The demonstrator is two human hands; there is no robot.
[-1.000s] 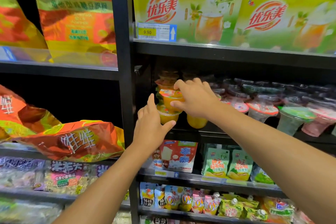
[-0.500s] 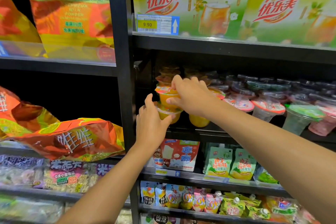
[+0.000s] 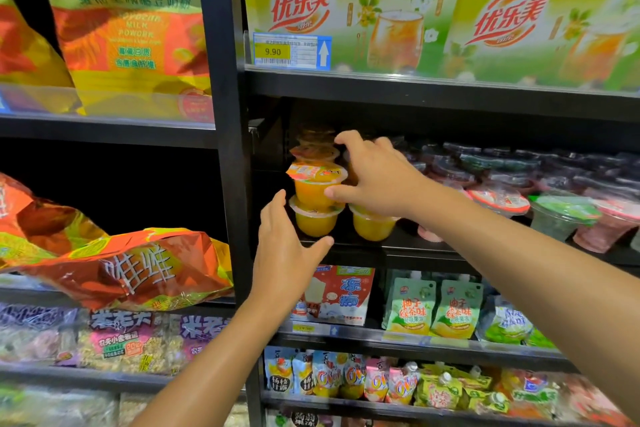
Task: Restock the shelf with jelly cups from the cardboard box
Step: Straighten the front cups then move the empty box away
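Two orange jelly cups stand stacked at the left end of the black shelf [image 3: 415, 251]: an upper cup [image 3: 313, 184] on a lower cup [image 3: 315, 222]. More orange cups [image 3: 317, 149] are stacked behind them, and another orange cup [image 3: 372, 226] stands to the right. My right hand [image 3: 375, 177] arches beside the upper cup with its thumb against the cup's side and its fingers lifted above the lids. My left hand [image 3: 287, 248] is spread open just left of and below the lower cup, with no clear contact. No cardboard box is in view.
Green, red and dark-lidded jelly cups [image 3: 561, 215] fill the same shelf to the right. Green drink packs [image 3: 363, 10] sit on the shelf above, pouches [image 3: 433, 308] on the shelf below. Large orange bags [image 3: 121, 267] lie in the left bay beyond a black upright [image 3: 225, 149].
My right hand's fingers have come off the top cup's lid and shifted right, leaving only the thumb on it. My left hand has eased back from the lower cup.
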